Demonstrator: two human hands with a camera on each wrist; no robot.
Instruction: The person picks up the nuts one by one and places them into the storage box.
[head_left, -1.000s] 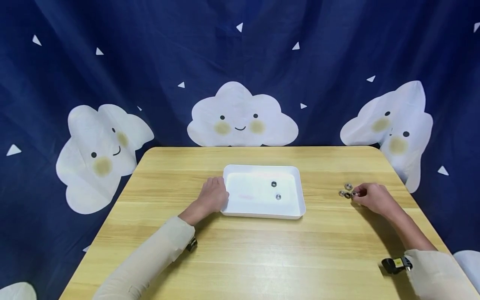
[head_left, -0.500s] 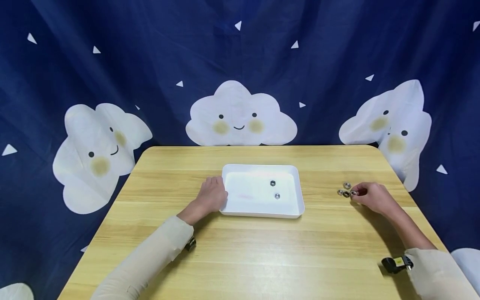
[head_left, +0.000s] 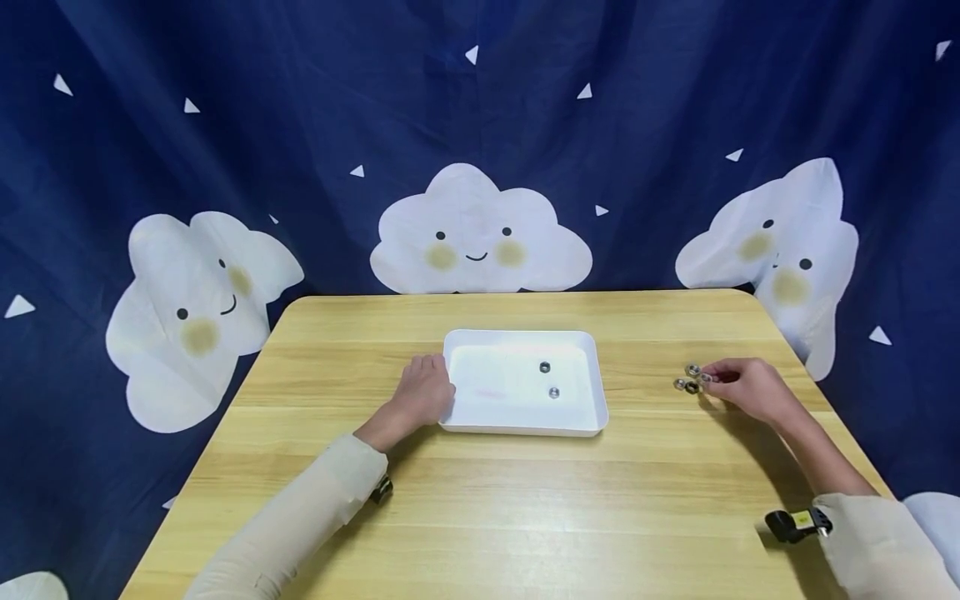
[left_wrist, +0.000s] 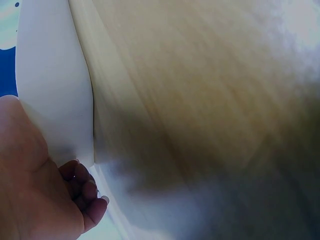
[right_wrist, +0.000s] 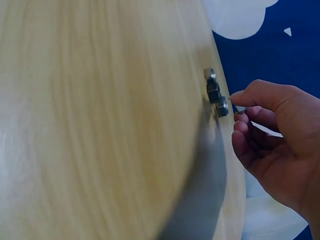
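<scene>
My left hand (head_left: pixel 424 390) grips the left end of a white tray (head_left: pixel 517 431). In the left wrist view its fingers curl at the tray's pale wall (left_wrist: pixel 56 80). Inside the tray lie a dark hex nut (head_left: pixel 545 367) and a silver one (head_left: pixel 554 392). Over at the right, my right hand (head_left: pixel 752 388) pinches a small silver nut (head_left: pixel 705 378) between thumb and fingertips, and the right wrist view shows it mostly hidden by them. Beside those fingertips a larger silver nut (head_left: pixel 693 370), a smaller silver nut (head_left: pixel 679 384) and a dark nut (head_left: pixel 692 387) sit close together.
Everything stands on a light wooden table (head_left: pixel 495 508) with rounded far corners. Behind it hangs a dark blue curtain (head_left: pixel 300 100) printed with smiling clouds. A black wrist camera (head_left: pixel 797 525) is strapped at the right sleeve.
The right hand has risen slightly, with the pinched silver nut moving up and a little left beside the group. The left hand and tray hold their place.
</scene>
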